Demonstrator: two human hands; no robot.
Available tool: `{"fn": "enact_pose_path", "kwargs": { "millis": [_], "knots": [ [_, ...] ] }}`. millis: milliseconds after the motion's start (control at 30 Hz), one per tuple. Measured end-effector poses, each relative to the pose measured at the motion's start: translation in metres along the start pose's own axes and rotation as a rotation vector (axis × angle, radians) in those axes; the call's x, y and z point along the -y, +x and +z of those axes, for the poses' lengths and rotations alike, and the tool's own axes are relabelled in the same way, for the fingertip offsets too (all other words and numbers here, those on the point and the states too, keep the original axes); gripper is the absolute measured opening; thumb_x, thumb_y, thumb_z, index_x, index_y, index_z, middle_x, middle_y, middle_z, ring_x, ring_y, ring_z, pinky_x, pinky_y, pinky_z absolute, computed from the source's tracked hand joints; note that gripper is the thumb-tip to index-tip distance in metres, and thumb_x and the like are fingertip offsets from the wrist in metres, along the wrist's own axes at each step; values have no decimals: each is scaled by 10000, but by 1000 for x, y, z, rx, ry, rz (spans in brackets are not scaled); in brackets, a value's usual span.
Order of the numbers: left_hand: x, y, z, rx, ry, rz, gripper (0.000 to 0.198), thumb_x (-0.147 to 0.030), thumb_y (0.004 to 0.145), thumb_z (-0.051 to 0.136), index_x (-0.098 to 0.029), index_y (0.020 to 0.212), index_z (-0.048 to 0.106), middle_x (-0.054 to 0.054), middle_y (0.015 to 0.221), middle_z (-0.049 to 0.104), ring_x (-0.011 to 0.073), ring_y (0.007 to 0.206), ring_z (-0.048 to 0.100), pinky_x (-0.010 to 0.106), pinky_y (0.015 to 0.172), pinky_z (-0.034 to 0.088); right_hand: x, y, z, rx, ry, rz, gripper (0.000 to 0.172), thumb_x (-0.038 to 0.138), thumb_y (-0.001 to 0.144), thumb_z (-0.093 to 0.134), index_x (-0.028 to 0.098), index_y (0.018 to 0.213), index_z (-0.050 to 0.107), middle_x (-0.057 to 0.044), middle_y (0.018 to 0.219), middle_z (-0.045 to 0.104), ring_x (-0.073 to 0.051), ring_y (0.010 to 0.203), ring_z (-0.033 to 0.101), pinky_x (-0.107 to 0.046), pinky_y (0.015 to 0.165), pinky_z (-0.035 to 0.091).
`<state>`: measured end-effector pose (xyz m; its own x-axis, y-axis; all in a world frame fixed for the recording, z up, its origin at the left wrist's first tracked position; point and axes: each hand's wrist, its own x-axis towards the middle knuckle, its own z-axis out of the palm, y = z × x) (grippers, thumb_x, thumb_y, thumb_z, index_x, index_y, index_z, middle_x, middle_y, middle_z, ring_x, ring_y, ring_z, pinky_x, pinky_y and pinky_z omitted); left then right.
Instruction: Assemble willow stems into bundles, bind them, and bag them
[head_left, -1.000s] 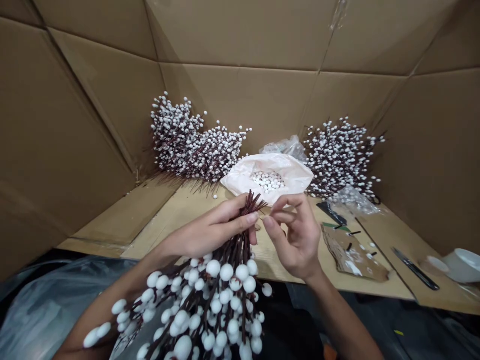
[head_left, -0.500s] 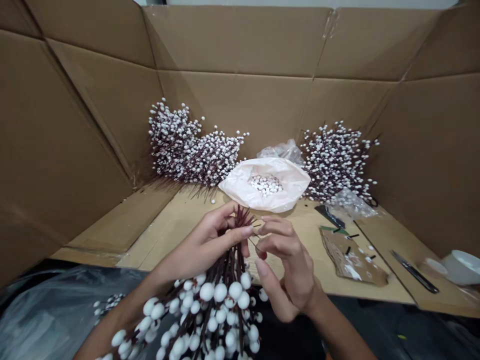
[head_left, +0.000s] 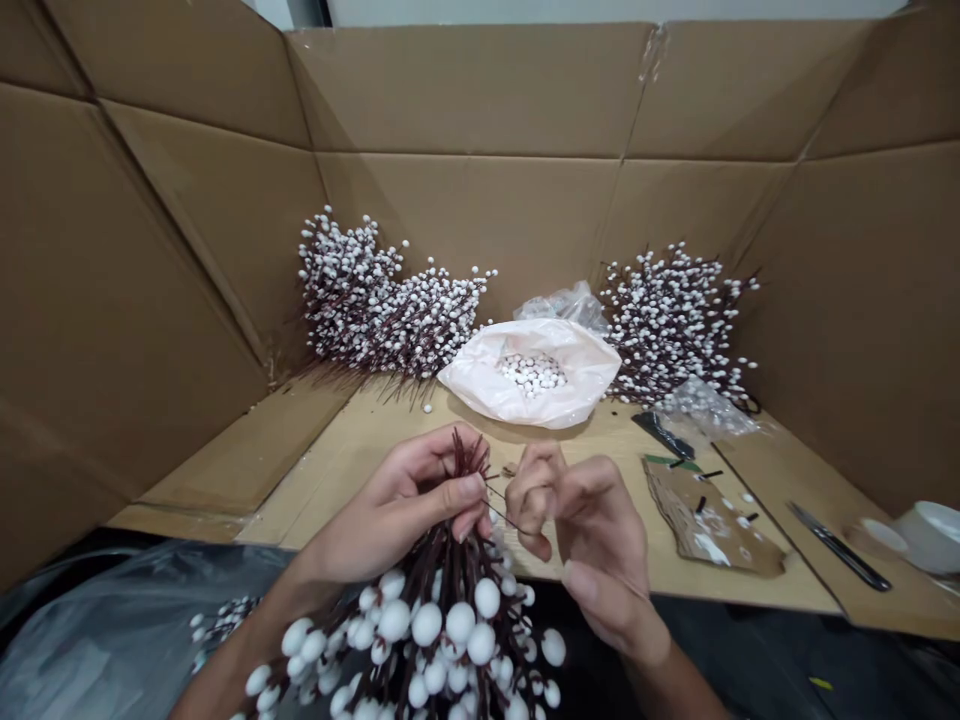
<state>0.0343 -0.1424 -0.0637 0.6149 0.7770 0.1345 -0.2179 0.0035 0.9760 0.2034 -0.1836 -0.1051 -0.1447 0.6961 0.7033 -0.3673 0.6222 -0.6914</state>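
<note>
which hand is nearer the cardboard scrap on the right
The right hand is nearer: it sits just left of the cardboard scrap, not touching it. The left hand is farther left, gripping the stems.

The flat cardboard base (head_left: pixel 330 470) was covered with piled berry branches (head_left: pixel 390 310), a plastic bag of white beads (head_left: pixel 532 375), a cardboard scrap (head_left: pixel 709 525), a knife (head_left: pixel 840 547) and a white bowl (head_left: pixel 930 535).

Left hand (head_left: pixel 409 505) and right hand (head_left: pixel 592 545) held close together — just apart.
The left is curled closed — the right is raised, with its fingertips (head_left: pixel 534 490) drawn into a pinch.
</note>
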Motion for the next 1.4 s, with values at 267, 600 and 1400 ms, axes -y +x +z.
{"fn": "enact_pose_path", "kwargs": {
  "millis": [267,600,1400],
  "knots": [
    [-10,-12,-1,17,118,-11,189,-239,760,741,-152,803,579,-16,678,620,77,586,552,138,495,435,17,18,-15,118,509,452,444,406,700,564,212,1061,391,37,619,395,-144,593,338,-283,613,283],
    [-21,-28,0,-11,515,256,45,-156,880,585,-199,878,574,-43,761,606,58,662,614,130,636,504,31,22,-14,80,735,506,810,510,732,509,335,1434,147,-60,844,616,-196,672,516,-281,601,320],
    [-20,-27,3,-339,1378,806,612,-44,869,499,-231,1388,233,26,914,644,205,874,652,413,903,496,48,36,0,221,513,300,915,753,630,572,472,1432,233,-118,1246,599,-229,813,677,-156,336,404]
  ]
}}
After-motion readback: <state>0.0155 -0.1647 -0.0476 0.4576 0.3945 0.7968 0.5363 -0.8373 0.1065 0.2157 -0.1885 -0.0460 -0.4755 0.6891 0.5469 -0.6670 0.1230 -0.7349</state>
